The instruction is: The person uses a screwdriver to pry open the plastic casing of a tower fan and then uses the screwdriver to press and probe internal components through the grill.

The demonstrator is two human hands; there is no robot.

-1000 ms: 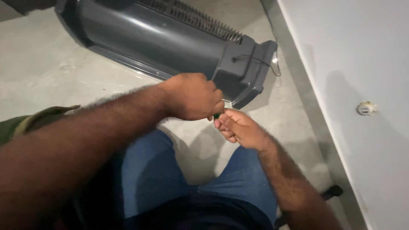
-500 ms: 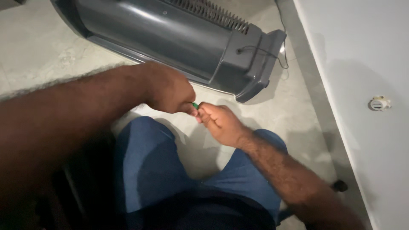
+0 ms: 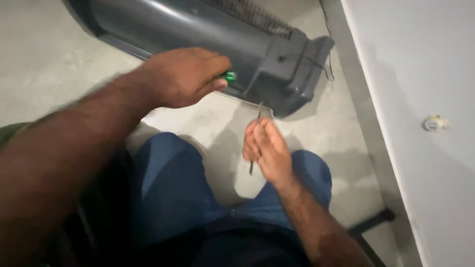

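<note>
My left hand (image 3: 185, 76) is closed around a green tool handle (image 3: 229, 76), only its tip showing past my fingers. It hovers just in front of a long dark grey ribbed appliance (image 3: 198, 29) lying on its side on the concrete floor. My right hand (image 3: 267, 148) pinches a thin metal shaft (image 3: 256, 133) that points up toward the appliance's grey end cap (image 3: 292, 74). The two hands are apart, the right one lower and nearer my lap.
I sit over a concrete floor (image 3: 59, 64) with my blue-trousered legs (image 3: 168, 193) below. A white wall (image 3: 420, 74) rises on the right with a small white fitting (image 3: 435, 123). A thin black cable (image 3: 326, 59) hangs by the end cap. A dark chair leg (image 3: 371, 222) sits at lower right.
My hands were together at one small green-tipped item. They have separated: the left has lifted toward the appliance with the green handle, and the right has dropped back holding the thin shaft.
</note>
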